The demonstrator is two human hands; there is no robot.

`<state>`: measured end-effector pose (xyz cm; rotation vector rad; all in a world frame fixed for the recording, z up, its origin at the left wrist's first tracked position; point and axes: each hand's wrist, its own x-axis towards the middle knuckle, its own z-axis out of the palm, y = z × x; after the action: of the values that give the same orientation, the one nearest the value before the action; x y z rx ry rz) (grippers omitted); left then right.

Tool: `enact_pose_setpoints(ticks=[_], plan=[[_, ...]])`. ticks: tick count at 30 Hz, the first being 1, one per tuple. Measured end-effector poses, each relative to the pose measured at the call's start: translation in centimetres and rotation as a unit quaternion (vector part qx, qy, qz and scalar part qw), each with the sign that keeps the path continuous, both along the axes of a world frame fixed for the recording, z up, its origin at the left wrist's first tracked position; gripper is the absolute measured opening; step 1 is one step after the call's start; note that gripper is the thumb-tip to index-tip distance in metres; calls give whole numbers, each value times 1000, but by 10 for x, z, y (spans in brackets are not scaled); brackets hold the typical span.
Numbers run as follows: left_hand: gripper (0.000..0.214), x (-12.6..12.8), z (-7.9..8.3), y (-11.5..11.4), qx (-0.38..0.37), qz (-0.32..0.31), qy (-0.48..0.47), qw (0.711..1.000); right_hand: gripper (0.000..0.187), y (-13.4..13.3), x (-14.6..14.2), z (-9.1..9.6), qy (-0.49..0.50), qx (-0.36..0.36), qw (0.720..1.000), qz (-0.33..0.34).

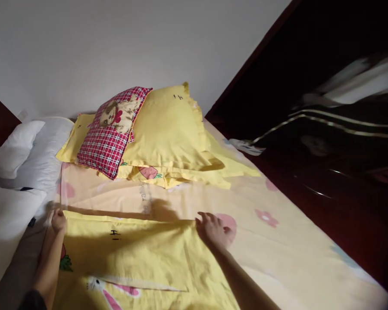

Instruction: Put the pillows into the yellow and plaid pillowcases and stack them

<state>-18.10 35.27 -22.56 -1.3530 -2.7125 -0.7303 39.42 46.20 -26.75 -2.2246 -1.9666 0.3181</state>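
A yellow printed duvet cover (139, 254) lies folded across the near part of the bed. My left hand (58, 221) is closed on its far left corner at the bed's left side. My right hand (213, 230) rests on the far right corner of the same fold, fingers bent over the cloth edge. Beneath it the pale yellow sheet (278, 241) with pink flower prints covers the mattress.
At the head of the bed lie yellow pillows (171, 129) with a red checked cushion (111, 133) leaning on them. White bedding (22, 159) is piled at the left. A dark wooden wardrobe (326, 129) runs along the right. A white wall is behind.
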Motion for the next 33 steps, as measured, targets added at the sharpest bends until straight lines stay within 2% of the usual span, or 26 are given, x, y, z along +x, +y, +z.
enact_pose_setpoints(ticks=[2,3,6,7,8,9,10,11,12,14,16,18,19,21,26,30,33], plan=[[40,39,-32,2,4,-32,-2,999,47,-18,-49,-26,13,29,998,48],[42,66,-51,-1,3,-65,-7,998,46,-32,-82,-41,28,34,995,94],[43,146,-105,-14,-10,-206,-20,978,46,-80,-193,-84,76,43,966,241],[47,163,-119,-18,-5,-250,-2,968,50,-92,-224,-97,98,65,948,294],[48,171,-131,-21,-3,-277,17,961,53,-100,-246,-109,111,78,939,315],[49,170,-139,-25,-5,-294,36,955,55,-103,-258,-120,120,88,931,334],[48,160,-145,-28,-12,-298,56,953,57,-102,-256,-131,123,95,926,344],[47,142,-147,-33,-28,-296,72,952,58,-97,-241,-141,118,99,925,346],[46,119,-149,-38,-52,-288,83,953,58,-92,-213,-151,106,104,929,340],[48,68,-150,-50,-106,-277,105,949,59,-82,-134,-170,65,121,946,294],[54,28,-155,-62,-149,-251,124,948,64,-82,-50,-184,4,123,976,182],[59,9,-160,-69,-180,-239,131,945,64,-89,8,-190,-33,95,988,120],[61,7,-162,-71,-192,-234,131,944,64,-93,23,-191,-42,86,990,107],[63,12,-163,-71,-207,-227,134,942,63,-99,29,-188,-40,85,990,104],[63,22,-157,-64,-216,-224,144,939,61,-96,6,-178,1,85,994,72],[61,20,-149,-60,-194,-231,136,944,58,-93,8,-175,-13,53,996,77],[62,20,-148,-59,-167,-243,128,947,57,-96,9,-176,-12,63,995,79]])
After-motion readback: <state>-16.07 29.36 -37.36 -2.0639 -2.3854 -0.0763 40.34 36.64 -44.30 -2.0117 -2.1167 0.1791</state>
